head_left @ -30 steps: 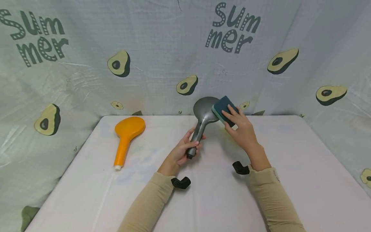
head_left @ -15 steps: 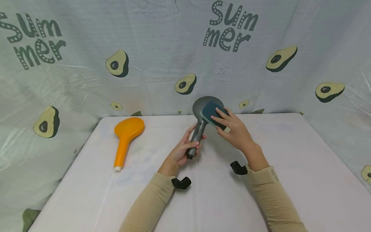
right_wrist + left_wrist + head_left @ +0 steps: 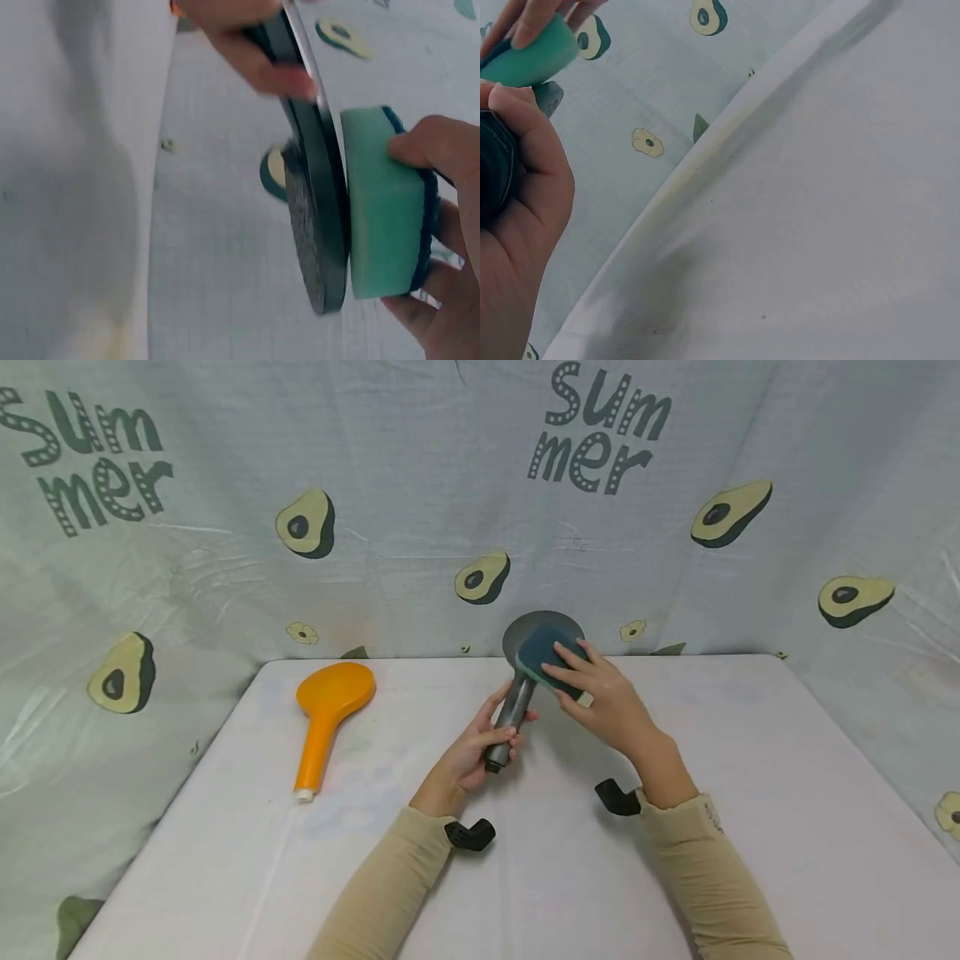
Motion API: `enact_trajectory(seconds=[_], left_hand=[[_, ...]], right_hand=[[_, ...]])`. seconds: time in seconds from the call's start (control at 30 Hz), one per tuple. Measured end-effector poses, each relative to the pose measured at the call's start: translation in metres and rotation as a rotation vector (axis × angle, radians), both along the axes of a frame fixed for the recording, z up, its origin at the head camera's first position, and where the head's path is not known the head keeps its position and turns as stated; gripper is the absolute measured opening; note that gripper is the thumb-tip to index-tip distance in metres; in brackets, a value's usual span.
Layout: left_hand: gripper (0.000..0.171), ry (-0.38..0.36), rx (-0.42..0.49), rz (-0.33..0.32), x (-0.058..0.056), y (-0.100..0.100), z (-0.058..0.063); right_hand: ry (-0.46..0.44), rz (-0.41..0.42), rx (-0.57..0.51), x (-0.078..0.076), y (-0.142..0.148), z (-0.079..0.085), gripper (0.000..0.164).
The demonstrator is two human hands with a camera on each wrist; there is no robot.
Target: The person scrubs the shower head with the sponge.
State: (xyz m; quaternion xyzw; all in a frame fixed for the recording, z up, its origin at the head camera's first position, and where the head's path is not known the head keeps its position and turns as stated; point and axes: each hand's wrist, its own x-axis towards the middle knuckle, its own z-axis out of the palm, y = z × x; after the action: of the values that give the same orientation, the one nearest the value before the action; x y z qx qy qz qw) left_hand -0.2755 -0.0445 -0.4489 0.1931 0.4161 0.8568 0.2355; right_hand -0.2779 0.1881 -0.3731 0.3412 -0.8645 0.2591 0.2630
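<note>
My left hand (image 3: 468,752) grips the grey shower head (image 3: 517,633) by its handle, holding it tilted up above the table with its smooth back towards me. My right hand (image 3: 615,706) holds a two-layer sponge (image 3: 542,652) by its edges, the dark scouring side under the fingers. In the right wrist view, the sponge's green foam (image 3: 379,210) lies flat along the back of the shower head (image 3: 326,225), whose nozzle face points the other way. Part of the shower head is hidden behind the sponge in the head view.
An orange shower head (image 3: 333,697) with a white handle end lies at the table's left. The white-covered table (image 3: 585,885) ends at a hanging cloth (image 3: 405,468) printed with avocados. A black wrist mount (image 3: 468,835) sticks out from each sleeve.
My right hand has brought the sponge left and slightly down, from the shower head's right edge onto the middle of its back. The left hand and the grey shower head stay nearly in place.
</note>
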Motion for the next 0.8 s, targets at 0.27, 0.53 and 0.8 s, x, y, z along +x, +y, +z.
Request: enact_trajectory(seconds=[0.27,0.53,0.8], left_hand=[[0.073,-0.026,0.048,-0.005,0.000,0.003,0.001],[0.071,-0.020,0.091,-0.061,-0.001,0.004,0.001],[0.058,-0.193,0.307,-0.048,-0.003,-0.002,0.003]], right_hand=[[0.094,0.031,-0.062,-0.007,0.005,-0.011,0.044],[-0.013,-0.194,-0.290,-0.012,0.029,-0.014,0.041],[0.231,0.049,-0.077,-0.016,-0.004,-0.020,0.041]])
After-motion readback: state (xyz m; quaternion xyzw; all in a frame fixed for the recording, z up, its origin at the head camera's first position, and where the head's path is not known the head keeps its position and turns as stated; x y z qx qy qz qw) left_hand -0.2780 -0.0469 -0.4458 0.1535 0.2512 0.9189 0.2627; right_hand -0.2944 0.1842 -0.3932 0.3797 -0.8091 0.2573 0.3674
